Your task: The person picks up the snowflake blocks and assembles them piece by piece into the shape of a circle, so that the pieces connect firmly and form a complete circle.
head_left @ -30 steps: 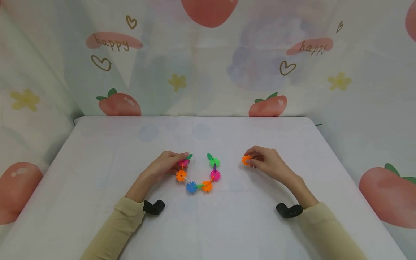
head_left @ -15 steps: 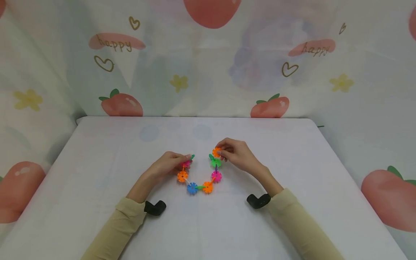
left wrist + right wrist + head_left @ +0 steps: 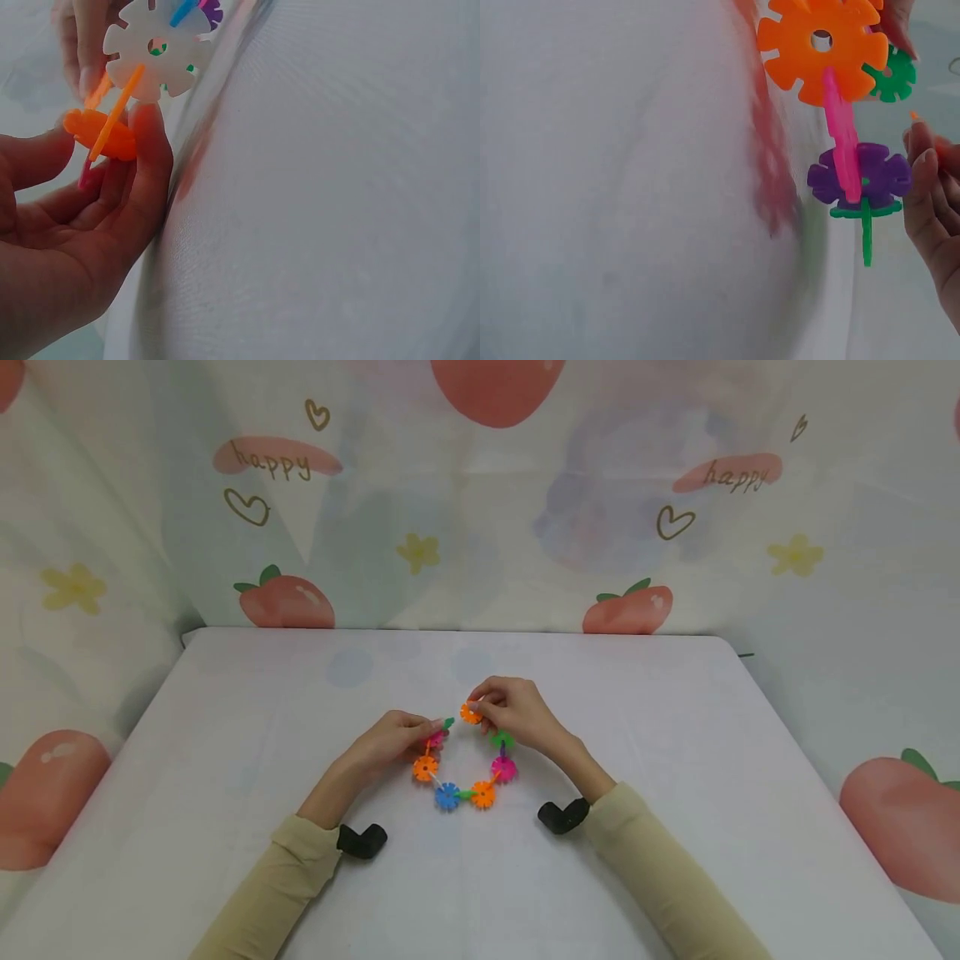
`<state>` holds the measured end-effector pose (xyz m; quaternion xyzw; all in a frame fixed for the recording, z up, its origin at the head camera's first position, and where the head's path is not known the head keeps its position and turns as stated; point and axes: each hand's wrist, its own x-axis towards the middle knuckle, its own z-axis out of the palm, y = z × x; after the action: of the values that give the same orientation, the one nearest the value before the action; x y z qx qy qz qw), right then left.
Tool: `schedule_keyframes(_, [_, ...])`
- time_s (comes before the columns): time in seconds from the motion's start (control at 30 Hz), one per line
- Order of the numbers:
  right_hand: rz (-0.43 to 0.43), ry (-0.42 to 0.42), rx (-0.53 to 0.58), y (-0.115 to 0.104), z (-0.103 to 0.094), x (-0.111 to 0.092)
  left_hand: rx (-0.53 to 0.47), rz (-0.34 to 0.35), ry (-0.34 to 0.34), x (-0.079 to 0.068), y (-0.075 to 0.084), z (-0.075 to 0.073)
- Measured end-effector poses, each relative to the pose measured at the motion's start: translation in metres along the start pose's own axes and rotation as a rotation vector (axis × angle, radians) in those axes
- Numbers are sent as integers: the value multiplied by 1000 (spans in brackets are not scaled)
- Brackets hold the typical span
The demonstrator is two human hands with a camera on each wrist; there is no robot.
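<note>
A chain of interlocking snowflake discs in several colours curves in a U on the table, with the blue disc (image 3: 447, 797) at its near side. My left hand (image 3: 393, 737) pinches the chain's left end at the pink disc (image 3: 436, 739); a green disc (image 3: 448, 723) juts out beyond the thumb. Between the thumb and fingers of my right hand (image 3: 517, 710) is a loose orange disc (image 3: 471, 713), close to that green disc but apart from it. My right hand partly covers the chain's right end, where a light green disc (image 3: 503, 739) shows.
The table (image 3: 262, 710) has a pale cloth. Black wrist mounts (image 3: 363, 842) stick out from both sleeves. A patterned curtain (image 3: 465, 502) hangs behind the table's far edge.
My right hand has moved left across the table with the orange disc, over the chain's right end towards my left hand. The left hand keeps its hold almost in place.
</note>
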<state>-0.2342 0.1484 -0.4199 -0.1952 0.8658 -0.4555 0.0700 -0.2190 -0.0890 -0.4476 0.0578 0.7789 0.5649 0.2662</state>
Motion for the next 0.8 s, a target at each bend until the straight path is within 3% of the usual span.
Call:
schedule_keyframes(0.4, [104,-19,104,-4,12,7,-80,25,-23,1,-1,2])
schedule_keyframes(0.8, [161,13,269,-9,21,9,-177,79,23,4,0,4])
